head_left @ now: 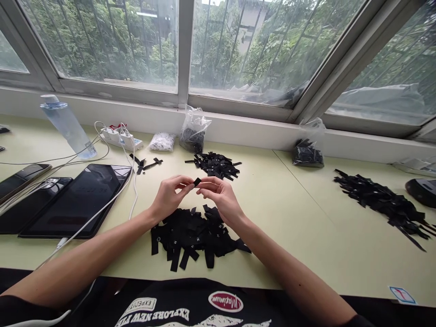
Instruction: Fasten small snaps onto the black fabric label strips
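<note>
Left hand [168, 196] and right hand [220, 195] each pinch one end of a small black woven label [197, 181], held crosswise midway between them, above the heap of black fabric labels [190, 238] by the pale-green counter's [289, 218] front edge.

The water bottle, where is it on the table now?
In the head view the water bottle stands far left on the table, behind the tablet and left of the white power strip.

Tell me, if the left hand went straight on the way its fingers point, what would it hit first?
The left hand points sideways at the small black tag that both hands pinch, so it would most likely run into the right hand, at its fingertips, just behind that tag.
</note>
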{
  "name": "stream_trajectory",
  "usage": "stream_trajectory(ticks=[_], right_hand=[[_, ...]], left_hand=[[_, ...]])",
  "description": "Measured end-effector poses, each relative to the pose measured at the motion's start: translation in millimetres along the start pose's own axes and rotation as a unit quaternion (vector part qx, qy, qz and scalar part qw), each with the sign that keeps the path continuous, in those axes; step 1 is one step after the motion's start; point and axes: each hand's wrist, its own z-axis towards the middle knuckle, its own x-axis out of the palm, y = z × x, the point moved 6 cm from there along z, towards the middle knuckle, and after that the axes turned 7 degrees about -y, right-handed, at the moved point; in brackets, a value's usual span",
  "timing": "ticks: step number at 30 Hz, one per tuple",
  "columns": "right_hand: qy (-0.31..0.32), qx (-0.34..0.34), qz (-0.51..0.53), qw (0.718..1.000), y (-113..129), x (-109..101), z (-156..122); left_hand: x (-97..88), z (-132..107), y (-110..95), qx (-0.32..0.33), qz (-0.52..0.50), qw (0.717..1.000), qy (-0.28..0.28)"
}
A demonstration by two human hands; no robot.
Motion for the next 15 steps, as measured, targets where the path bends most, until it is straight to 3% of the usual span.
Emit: stream_trajectory(ticks=[5, 8, 11, 15], right_hand=[[0.060, 0.051, 0.073, 0.994, -0.7, 1.7, 2.7], [0.063, 0.051, 0.049, 0.995, 11.3, 1.5, 1.4], [0.003, -0.035, -0.045, 0.998, 45.4, -1.3, -17.9], [0.121, -0.142, -0.130, 0.974, 84.4, 18.2, -81.4]], left_hand=[[-5.3, 2.1, -0.5, 0.012, 0.008, 1.000, -0.012], [-11.7, 4.4, 0.7, 0.006, 0.009, 0.999, -0.032], [-15.3, 6.6, -0.1, 0.008, 0.020, 0.999, -0.036], [-13.9, 7.7, -1.9, 0.033, 0.071, 0.997, -0.019]])
